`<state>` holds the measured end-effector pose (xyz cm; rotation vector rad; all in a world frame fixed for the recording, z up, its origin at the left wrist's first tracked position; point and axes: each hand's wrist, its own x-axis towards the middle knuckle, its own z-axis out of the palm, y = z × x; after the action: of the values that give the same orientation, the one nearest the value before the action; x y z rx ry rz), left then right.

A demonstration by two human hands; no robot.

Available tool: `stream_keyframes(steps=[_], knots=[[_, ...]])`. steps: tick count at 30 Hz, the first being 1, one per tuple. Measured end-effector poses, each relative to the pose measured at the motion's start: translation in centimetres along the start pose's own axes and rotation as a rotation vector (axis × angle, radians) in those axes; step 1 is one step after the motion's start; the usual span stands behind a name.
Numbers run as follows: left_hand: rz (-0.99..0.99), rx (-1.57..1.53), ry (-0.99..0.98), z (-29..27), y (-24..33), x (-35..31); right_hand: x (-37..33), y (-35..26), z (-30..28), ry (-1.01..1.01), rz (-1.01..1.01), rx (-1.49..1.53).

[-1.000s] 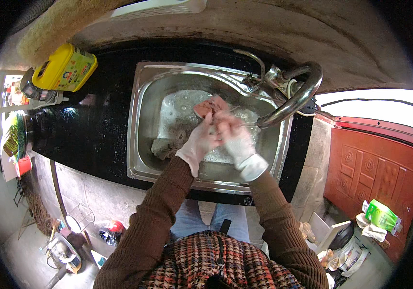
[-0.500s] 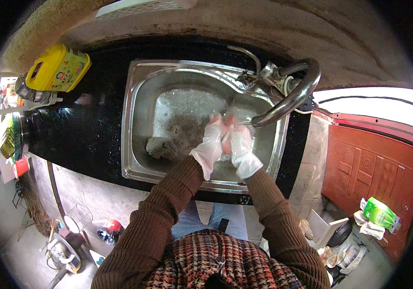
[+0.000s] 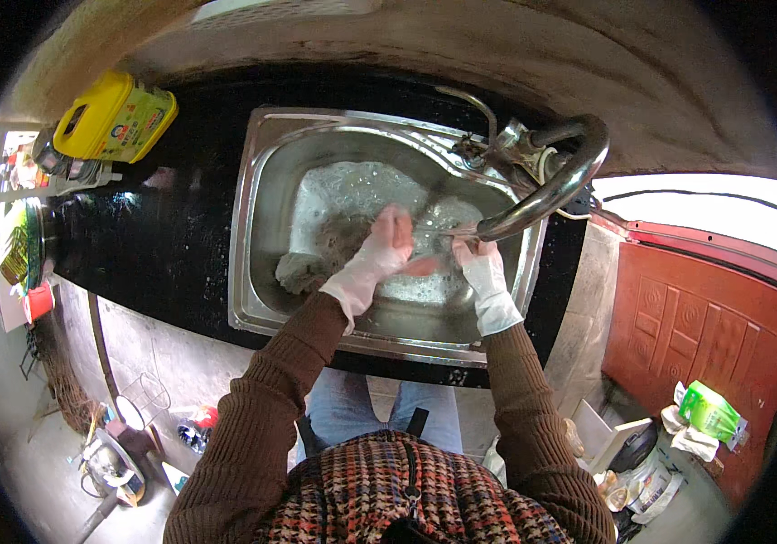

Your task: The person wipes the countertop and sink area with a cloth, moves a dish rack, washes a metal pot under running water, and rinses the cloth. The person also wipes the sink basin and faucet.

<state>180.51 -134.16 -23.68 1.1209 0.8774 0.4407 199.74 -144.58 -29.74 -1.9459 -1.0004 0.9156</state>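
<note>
The metal sink (image 3: 241,272) holds sudsy, greyish water (image 3: 352,186). My left hand (image 3: 390,238), in a pale translucent glove with pink at the fingers, is over the middle of the basin, its fingers curled. Beneath it, a reddish shape (image 3: 423,267) shows at the water; I cannot tell what it is. My right hand (image 3: 479,263), gloved alike, is raised just under the spout of the curved faucet (image 3: 542,195), its fingertips closed together by the thin stream. What they hold, if anything, is hidden. A wet grey cloth (image 3: 300,271) lies at the basin's left.
A yellow jug (image 3: 116,118) stands on the black counter (image 3: 157,254) at the far left. On the right are a red panelled door (image 3: 696,326) and a green packet (image 3: 711,408). Several items, including a metal kettle-like vessel (image 3: 115,467), sit on the floor at lower left.
My hands were together under the faucet and have moved apart. The left has shifted left; the right has shifted right, up against the spout's end. The grey cloth stays in place.
</note>
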Motion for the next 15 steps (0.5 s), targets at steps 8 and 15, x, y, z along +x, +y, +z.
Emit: stream_keyframes(steps=[8,15], knots=[[0.319,0.535,0.055,0.6,0.6,-2.4,3.1,3.5,4.4,-0.441,-0.049,-0.255],[0.160,0.755,0.494,-8.4,1.7,-9.6,2.7,-3.3,10.4,-0.516,0.085,-0.649]])
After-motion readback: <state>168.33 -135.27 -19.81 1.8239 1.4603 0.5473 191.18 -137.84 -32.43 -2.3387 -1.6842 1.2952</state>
